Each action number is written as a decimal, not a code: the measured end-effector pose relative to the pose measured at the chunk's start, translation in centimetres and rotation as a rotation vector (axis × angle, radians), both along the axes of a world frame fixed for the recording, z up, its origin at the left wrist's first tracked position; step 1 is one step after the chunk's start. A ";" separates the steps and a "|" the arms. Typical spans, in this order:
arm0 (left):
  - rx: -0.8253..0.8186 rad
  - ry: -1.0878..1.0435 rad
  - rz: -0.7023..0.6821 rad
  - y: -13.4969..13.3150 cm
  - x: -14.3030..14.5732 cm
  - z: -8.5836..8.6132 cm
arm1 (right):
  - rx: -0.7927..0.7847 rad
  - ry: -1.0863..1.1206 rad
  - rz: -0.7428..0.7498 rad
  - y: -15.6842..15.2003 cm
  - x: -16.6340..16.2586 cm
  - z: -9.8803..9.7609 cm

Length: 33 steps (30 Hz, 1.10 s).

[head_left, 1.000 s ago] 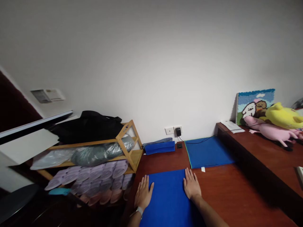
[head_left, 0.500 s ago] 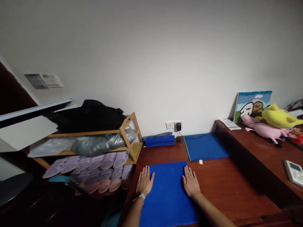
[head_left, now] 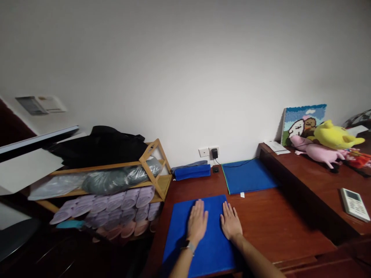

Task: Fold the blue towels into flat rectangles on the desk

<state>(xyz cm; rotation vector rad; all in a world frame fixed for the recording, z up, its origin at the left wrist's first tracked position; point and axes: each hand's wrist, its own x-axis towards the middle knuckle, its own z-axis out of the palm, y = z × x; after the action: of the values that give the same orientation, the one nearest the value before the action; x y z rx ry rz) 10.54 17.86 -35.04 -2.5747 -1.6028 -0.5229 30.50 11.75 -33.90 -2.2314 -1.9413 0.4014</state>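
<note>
A blue cloth (head_left: 213,247) lies spread flat on the reddish-brown wooden table before me. My left hand (head_left: 197,222) rests open near the middle of the cloth, its fingers together and stretched away from me; a watch is on that wrist. Along the cloth's right edge lies my right hand (head_left: 231,222), palm down with the fingers slightly apart. Neither hand grips anything. Farther back on the right is another blue cloth (head_left: 249,177) with a green edge and a white tag. Folded blue cloths (head_left: 193,171) sit by the wall.
At left a wooden rack (head_left: 156,170) holds a black bag (head_left: 101,146), plastic-wrapped bundles and purple slippers (head_left: 130,197). A black plug adapter (head_left: 214,153) is in the wall socket. On the raised right ledge are plush toys (head_left: 319,150), a picture (head_left: 304,119) and a calculator-like device (head_left: 355,204).
My left hand has moved right, from the cloth's left edge towards its middle. The right hand stays at the right edge. The view has shifted slightly.
</note>
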 end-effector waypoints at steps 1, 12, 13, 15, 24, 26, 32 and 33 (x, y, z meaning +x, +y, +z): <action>-0.028 0.000 -0.105 -1.1 2.3 -0.2 | 0.004 -0.008 0.014 0.0 0.1 -0.3; -0.160 0.059 0.065 -3.7 -4.0 -2.3 | 0.029 0.004 -0.002 0.0 -0.1 -0.3; -0.154 0.064 0.135 -3.4 -6.4 -2.4 | 0.033 0.008 -0.004 0.0 -0.2 -0.3; -0.140 0.064 0.241 -3.0 -10.3 -2.6 | 0.039 0.010 -0.003 0.0 -0.2 -0.2; -0.083 0.023 0.285 -2.9 -12.8 -3.5 | 0.025 -0.008 -0.005 -2.1 -0.4 0.5; -0.078 0.015 0.286 -2.8 -12.6 -3.7 | 0.026 -0.009 -0.001 -3.6 -0.6 0.1; -0.101 0.025 0.294 -2.5 -13.1 -3.4 | 0.033 0.005 -0.005 -6.4 -0.9 -0.9; -0.110 0.030 0.297 -2.4 -13.3 -3.2 | 0.039 0.012 -0.010 -6.4 -0.9 -0.9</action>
<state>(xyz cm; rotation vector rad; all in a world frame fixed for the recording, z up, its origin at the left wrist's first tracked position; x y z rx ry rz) -2.73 15.42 -38.28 -2.3374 -2.0067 -0.3785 29.59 5.35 -34.75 -2.2086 -1.9148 0.3709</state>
